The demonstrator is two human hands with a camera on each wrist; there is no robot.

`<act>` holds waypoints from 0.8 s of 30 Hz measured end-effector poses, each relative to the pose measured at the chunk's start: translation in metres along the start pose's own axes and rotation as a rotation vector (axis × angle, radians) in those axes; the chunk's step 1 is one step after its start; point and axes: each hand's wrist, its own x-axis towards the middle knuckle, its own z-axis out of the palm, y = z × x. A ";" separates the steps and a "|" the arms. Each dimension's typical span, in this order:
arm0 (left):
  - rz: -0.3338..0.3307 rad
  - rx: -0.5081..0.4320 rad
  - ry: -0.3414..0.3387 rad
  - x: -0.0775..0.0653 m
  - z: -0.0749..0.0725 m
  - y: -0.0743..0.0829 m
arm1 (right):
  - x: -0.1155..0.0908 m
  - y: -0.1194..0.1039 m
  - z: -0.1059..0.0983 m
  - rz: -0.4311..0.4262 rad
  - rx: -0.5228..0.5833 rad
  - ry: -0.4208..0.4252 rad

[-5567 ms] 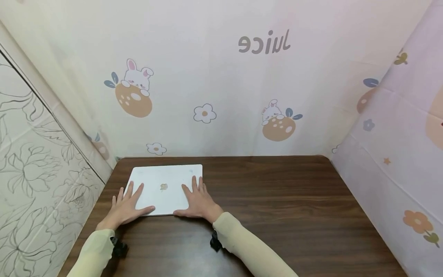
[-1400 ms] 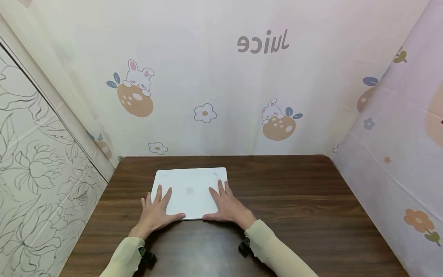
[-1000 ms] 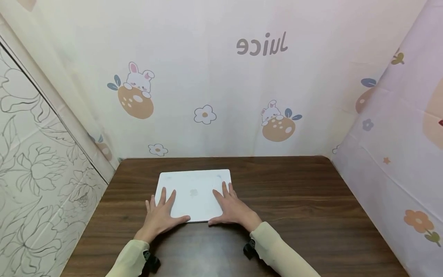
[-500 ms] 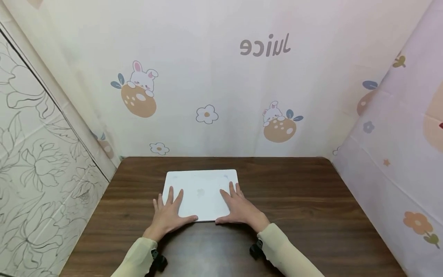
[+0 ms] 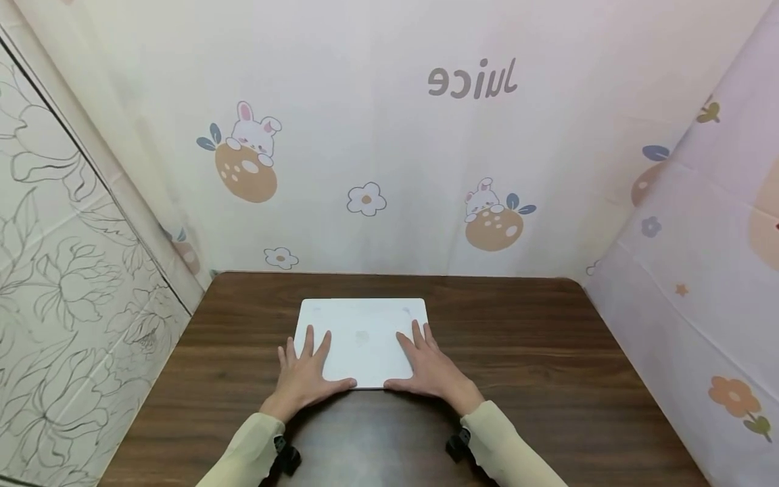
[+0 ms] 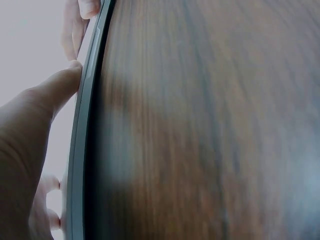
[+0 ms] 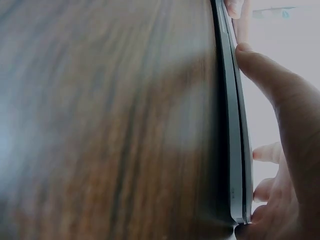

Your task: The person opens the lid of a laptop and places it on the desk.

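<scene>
A closed silver-white laptop [image 5: 368,355] lies flat on the wooden table, a faint logo at the middle of its lid. My left hand [image 5: 305,380] rests on its left part, fingers straight and spread, thumb along the front edge. On the right part, my right hand [image 5: 433,372] lies the same way. In the left wrist view, the left thumb [image 6: 42,97] touches the lid close to the laptop's thin front edge [image 6: 80,145]. The right wrist view has the right thumb [image 7: 275,77] at that edge, with other fingertips on the lid.
The dark brown table [image 5: 523,365] extends to both sides of the laptop and in front of it. A patterned curtain [image 5: 414,135] hangs behind the table, with more printed cloth [image 5: 700,284] at the right and a flower-patterned panel [image 5: 67,304] at the left.
Both hands and the laptop under them have slid right across the table, from the left side towards the middle. The last half second shows a slight further shift right.
</scene>
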 end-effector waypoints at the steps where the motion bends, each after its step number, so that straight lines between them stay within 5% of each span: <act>1: 0.002 0.001 0.000 0.001 0.000 0.001 | -0.001 0.001 0.000 -0.001 0.006 0.003; 24: 0.009 0.013 0.014 0.002 0.014 0.032 | -0.023 0.024 -0.009 0.009 0.030 0.028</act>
